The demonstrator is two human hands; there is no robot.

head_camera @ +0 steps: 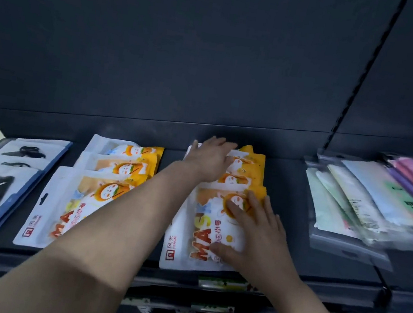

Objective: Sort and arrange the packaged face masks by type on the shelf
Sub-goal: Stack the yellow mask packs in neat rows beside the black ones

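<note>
Both my hands lie flat, gripping nothing: right hand [255,233] on the orange mask stack [188,234], left hand [210,157] beyond it; squaring comes next.

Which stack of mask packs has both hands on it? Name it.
The right orange-and-white stack, in the middle of the shelf. The left hand presses its far end, the right hand its near pack; the other stacks lie untouched.

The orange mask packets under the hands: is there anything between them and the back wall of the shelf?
Nothing visible. The left hand lies on the rear of the orange mask packets, the right hand on the front one. Behind the stack is only bare shelf.
</note>
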